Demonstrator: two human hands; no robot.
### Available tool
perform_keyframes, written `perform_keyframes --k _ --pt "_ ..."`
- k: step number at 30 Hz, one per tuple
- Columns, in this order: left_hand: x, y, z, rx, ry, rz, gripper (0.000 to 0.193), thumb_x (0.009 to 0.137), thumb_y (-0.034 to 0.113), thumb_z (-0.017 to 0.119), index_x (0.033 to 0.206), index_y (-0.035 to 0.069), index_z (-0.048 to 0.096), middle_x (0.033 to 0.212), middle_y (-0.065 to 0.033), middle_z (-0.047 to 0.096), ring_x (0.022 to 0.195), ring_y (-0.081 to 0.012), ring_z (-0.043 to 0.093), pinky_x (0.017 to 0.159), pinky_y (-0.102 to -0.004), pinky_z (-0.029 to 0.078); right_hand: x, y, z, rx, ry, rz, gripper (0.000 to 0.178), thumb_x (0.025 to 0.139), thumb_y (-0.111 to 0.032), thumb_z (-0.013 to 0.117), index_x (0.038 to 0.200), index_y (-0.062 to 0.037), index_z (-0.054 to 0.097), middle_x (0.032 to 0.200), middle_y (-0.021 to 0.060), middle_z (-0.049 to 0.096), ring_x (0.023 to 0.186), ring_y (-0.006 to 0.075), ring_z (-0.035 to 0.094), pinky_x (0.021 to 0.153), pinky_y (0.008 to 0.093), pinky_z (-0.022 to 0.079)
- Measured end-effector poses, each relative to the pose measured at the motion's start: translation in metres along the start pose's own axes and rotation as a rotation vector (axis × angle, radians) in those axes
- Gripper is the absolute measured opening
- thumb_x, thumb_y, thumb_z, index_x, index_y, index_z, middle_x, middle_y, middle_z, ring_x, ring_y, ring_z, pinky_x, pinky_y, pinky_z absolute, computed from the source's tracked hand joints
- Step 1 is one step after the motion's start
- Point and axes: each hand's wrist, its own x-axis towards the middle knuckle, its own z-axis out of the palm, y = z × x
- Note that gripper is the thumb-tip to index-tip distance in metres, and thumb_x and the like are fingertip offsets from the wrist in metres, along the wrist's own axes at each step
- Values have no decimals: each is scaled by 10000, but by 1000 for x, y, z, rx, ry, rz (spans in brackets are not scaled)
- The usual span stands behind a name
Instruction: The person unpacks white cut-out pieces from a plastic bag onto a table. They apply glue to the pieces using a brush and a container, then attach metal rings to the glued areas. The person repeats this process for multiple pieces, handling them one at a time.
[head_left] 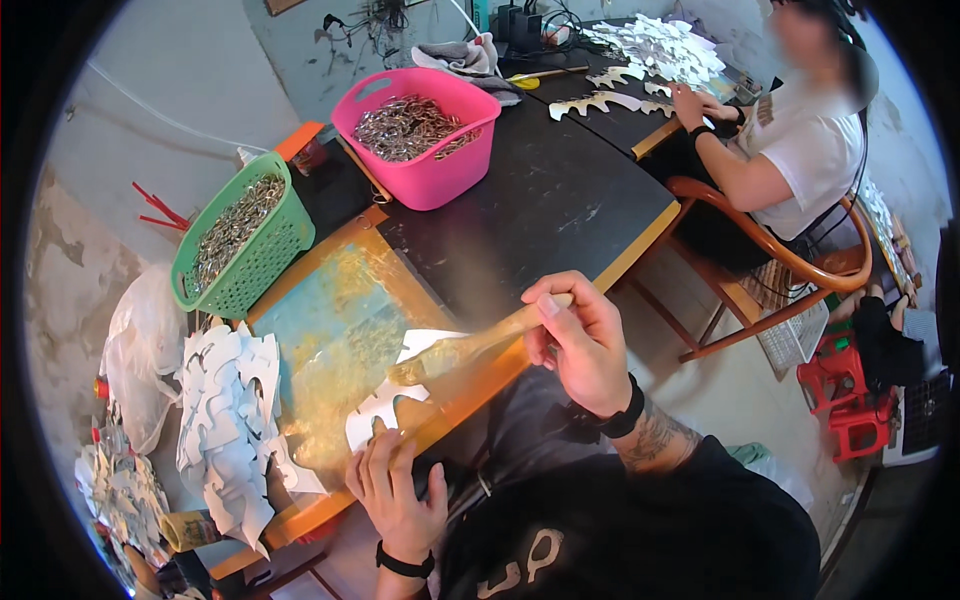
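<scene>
My right hand (580,340) is closed around the pale handle of a glue brush (490,338). The brush slants down to the left, and its bristle end rests on or just over a white scalloped cutout (383,405). That cutout lies on a glue-smeared board (325,300) near the table's front edge. My left hand (395,490) has its fingers stretched out, with the tips at the cutout's near end; it does not grip it. To the left is an overlapping pile of white cutouts (225,420).
A green basket (255,240) and a pink basket (450,175), both filled with small metal pieces, stand on the dark table (540,180). A co-worker (800,160) sits at the far right, handling similar cutouts beside a white heap (660,50). Red stools (835,385) stand on the floor.
</scene>
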Motion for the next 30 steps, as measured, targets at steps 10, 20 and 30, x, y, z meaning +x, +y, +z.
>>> perform_keyframes --k 10,20,30 --pt "4 12 8 157 -156 -36 654 924 403 645 1417 1 493 1533 -206 439 1462 -412 349 1216 -572 191 -2 0 9 -18 -24 -37 215 1096 -245 539 1107 -33 576 807 15 615 626 55 558 522 202 371" --pt "-5 4 8 76 -154 -20 637 893 363 690 1386 1 514 1541 -211 434 1467 -399 353 1215 -581 182 -4 0 18 -81 15 -54 219 1093 -242 540 1093 -29 593 790 17 618 615 52 551 523 201 368" --pt "-7 -3 10 102 -125 -104 661 894 435 677 1375 0 547 1540 -189 460 1462 -377 369 1190 -600 195 1 6 43 -179 36 -35 217 1085 -231 552 1095 -20 602 744 11 570 594 57 513 511 208 365"
